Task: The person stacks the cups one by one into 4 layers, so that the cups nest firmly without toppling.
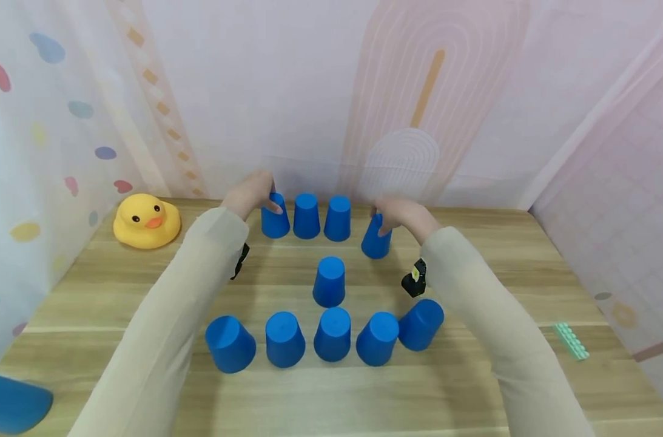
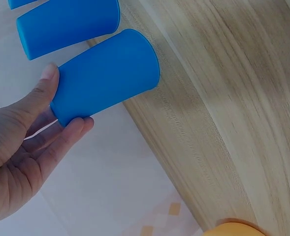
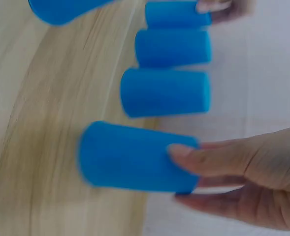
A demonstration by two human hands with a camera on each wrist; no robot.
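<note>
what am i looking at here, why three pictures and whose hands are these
One person works with bare hands and wears three cameras. The big picture comes from the head, looking down at a wooden table. The two small ones come from the wrists, each close on its own hand. Upside-down blue cups stand on the table, with a yellow rubber duck at the left. The left hand grips the far-left blue cup of the back row; the right hand grips the far-right blue cup. A small green block lies at the right.

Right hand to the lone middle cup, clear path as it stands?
Probably yes. The right hand grips a back-row cup; the middle cup stands apart, nearer the person, with bare table between. It would have to let go first.
</note>
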